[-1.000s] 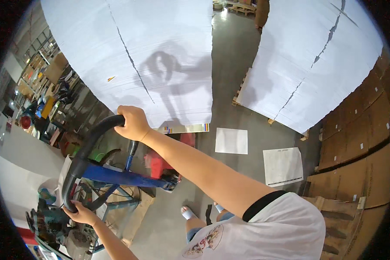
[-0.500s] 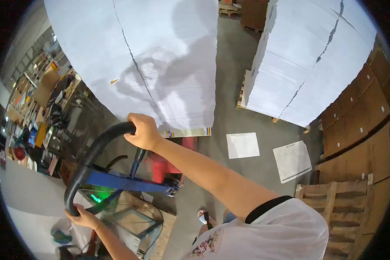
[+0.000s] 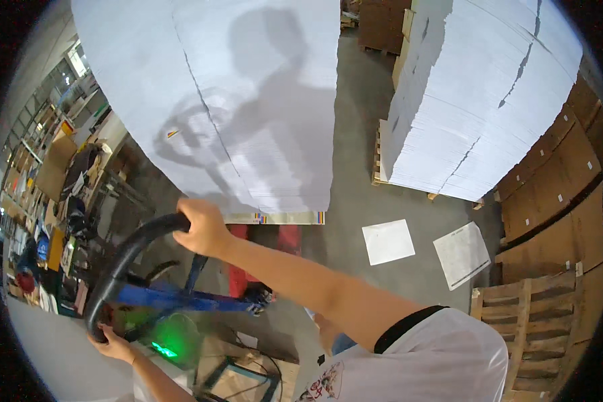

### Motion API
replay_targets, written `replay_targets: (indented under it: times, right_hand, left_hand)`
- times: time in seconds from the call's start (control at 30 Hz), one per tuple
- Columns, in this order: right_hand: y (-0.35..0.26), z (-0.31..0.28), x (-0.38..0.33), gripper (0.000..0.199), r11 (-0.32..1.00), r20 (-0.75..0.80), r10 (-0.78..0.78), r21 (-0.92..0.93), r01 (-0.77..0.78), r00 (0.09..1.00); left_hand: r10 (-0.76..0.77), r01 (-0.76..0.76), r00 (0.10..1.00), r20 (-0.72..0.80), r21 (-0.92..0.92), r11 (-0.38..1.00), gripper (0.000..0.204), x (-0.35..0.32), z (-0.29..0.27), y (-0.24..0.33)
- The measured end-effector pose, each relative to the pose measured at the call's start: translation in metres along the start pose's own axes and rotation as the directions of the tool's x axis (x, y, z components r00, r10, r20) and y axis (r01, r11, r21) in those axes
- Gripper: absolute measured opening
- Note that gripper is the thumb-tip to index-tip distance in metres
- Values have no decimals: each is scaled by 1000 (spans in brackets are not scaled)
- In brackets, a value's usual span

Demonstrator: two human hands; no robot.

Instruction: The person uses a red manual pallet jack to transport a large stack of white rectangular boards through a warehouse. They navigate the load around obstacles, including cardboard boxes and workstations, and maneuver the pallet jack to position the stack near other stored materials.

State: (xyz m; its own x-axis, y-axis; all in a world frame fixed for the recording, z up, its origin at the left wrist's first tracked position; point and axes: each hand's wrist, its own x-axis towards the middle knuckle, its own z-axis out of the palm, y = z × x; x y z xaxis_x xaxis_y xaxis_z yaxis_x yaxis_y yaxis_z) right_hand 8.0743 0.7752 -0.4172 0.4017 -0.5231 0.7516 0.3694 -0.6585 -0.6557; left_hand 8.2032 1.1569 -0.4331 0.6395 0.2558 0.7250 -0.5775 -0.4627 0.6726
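My right hand (image 3: 203,227) is closed around the top of a black loop handle (image 3: 124,263) of a blue pallet jack (image 3: 184,298). My left hand (image 3: 111,346) grips the lower end of the same handle. The jack's red forks (image 3: 238,268) run under a tall stack of white sheets (image 3: 241,100) straight ahead. My shadow falls on that stack.
A second tall white stack (image 3: 476,94) on a wooden pallet stands at the right. Two loose white sheets (image 3: 388,241) lie on the concrete floor. Brown cardboard stacks (image 3: 556,194) and an upright wooden pallet (image 3: 543,321) line the right. Cluttered shelving (image 3: 47,201) fills the left.
The white stack ahead has come closer and fills more of the view. Both hands stay on the handle, and the handle has shifted slightly right and lower.
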Motion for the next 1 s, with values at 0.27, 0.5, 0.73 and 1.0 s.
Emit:
replay_targets:
  times: [0.27, 0.5, 0.73, 1.0]
  right_hand:
    - [53, 60, 51, 30, 999, 51, 17, 26, -19, 999]
    - [94, 104, 92, 47, 989, 232, 143, -81, -127, 962]
    - [123, 136, 124, 44, 983, 167, 128, -154, -102, 978]
    - [147, 184, 147, 25, 937, -59, 163, -304, -173, 985]
  left_hand:
    - [-85, 73, 992, 89, 128, 989, 36, 75, 87, -60]
    - [-196, 175, 971, 138, 149, 973, 31, 139, 169, -96]
    - [-155, 170, 927, 341, -15, 985, 28, 202, 272, -150]
    - [-82, 160, 937, 340, -209, 965, 37, 240, 378, -190]
